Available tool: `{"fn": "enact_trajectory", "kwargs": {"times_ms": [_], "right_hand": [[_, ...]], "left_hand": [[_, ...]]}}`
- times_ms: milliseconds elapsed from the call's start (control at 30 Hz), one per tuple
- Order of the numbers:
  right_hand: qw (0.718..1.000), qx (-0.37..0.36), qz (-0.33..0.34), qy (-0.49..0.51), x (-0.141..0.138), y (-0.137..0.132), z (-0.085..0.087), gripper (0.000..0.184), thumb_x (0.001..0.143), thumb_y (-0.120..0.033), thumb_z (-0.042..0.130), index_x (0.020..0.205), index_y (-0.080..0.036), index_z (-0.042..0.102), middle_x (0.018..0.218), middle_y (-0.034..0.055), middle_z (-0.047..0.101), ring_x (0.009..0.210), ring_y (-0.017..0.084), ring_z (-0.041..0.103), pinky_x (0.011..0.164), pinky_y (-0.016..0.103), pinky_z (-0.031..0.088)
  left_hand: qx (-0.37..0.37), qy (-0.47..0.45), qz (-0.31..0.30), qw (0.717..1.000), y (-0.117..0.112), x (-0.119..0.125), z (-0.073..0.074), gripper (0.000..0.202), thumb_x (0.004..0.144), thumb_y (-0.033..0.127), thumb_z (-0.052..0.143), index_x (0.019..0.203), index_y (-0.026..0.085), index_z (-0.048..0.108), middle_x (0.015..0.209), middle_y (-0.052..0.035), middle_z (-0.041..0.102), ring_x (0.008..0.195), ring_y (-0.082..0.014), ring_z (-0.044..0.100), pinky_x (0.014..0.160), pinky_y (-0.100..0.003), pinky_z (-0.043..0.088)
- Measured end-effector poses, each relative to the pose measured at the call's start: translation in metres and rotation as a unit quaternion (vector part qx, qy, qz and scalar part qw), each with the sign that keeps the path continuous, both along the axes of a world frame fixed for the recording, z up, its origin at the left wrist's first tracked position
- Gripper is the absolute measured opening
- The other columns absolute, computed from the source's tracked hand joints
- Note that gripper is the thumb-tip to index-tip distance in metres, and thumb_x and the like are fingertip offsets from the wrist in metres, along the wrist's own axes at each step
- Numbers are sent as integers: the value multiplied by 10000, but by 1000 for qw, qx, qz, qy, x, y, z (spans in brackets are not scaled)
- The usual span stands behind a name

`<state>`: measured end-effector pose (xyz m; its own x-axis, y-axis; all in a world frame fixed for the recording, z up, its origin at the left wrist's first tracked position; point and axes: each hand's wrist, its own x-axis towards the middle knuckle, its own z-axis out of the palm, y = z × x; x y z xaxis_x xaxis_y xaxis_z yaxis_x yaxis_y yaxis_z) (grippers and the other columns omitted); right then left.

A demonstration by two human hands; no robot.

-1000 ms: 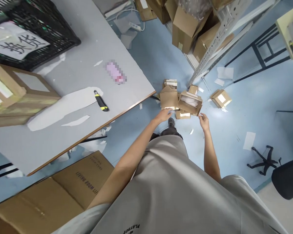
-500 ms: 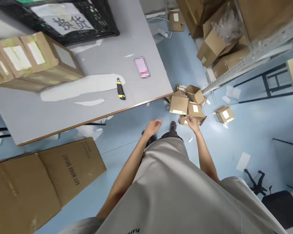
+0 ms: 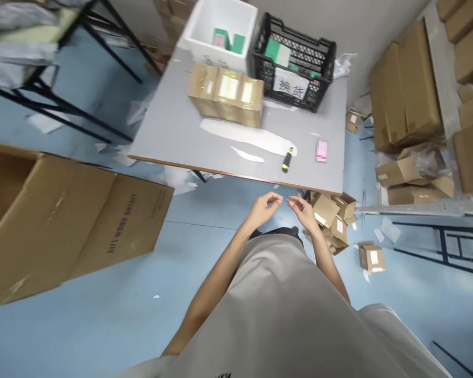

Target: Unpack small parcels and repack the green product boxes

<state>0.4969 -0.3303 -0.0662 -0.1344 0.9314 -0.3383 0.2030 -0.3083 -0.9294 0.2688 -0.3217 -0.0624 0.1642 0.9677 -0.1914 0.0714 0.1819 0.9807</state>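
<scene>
My left hand and my right hand hover in front of my waist, fingertips facing each other with a small gap between. Both have loosely curved fingers, and nothing shows in either. Beyond them stands a grey table. On it lies a black-and-yellow box cutter beside a long white paper strip. A pixelated pink item rests to the right. Farther back are taped cardboard boxes in a row, a white bin and a black crate, the last two holding green boxes.
A large open carton stands on the floor at left. Small opened boxes lie heaped by the table's right corner, with a single box farther right. Shelving with cartons lines the right side. Paper scraps litter the floor.
My view has swung left and up, bringing the whole table and the bins into sight. My hands have come closer together, away from the heaped boxes. The box cutter remains on the table.
</scene>
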Motion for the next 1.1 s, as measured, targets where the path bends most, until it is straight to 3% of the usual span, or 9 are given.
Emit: {"fn": "enact_trajectory", "kwargs": {"times_ms": [167, 367, 567, 800, 1100], "right_hand": [[998, 0, 54, 27, -97, 15, 15, 823, 893, -959, 817, 1351, -278, 880, 1447, 160, 890, 1419, 419, 831, 1346, 635, 601], [994, -7, 95, 47, -159, 39, 18, 743, 912, -881, 876, 1335, -271, 855, 1426, 155, 891, 1396, 370, 838, 1295, 564, 632], [991, -2, 94, 95, -203, 95, 10, 641, 902, -767, 951, 1285, -267, 832, 1273, 118, 904, 1240, 312, 858, 1182, 495, 686], [985, -2, 114, 127, -247, 177, 11, 539, 913, -713, 944, 1166, -255, 812, 1240, 96, 894, 1182, 275, 855, 1135, 454, 696], [985, -30, 133, 109, -273, 251, -9, 452, 944, -643, 936, 1142, -264, 789, 1206, 85, 887, 1178, 265, 852, 1133, 456, 686]], "left_hand": [[8, -21, 67, 997, -7, -72, 8, 254, 1040, 494, 797, 1063, 245, 841, 1221, -122, 915, 1211, -346, 874, 1170, -529, 695], [19, -29, 125, 992, 7, -124, 3, 219, 1024, 429, 737, 1050, 232, 829, 1158, -112, 906, 1142, -312, 877, 1114, -497, 709], [18, -28, 153, 988, 61, -163, 3, 204, 980, 420, 777, 1047, 234, 828, 1134, -91, 907, 1098, -284, 866, 1040, -432, 720], [6, 8, 179, 984, 131, -201, 8, 270, 965, 475, 778, 1048, 222, 822, 1126, -110, 897, 1102, -299, 865, 1072, -457, 709], [-20, 46, 165, 985, 202, -230, -10, 284, 968, 497, 761, 1046, 231, 820, 1106, -112, 891, 1098, -319, 857, 1072, -491, 709]]}}
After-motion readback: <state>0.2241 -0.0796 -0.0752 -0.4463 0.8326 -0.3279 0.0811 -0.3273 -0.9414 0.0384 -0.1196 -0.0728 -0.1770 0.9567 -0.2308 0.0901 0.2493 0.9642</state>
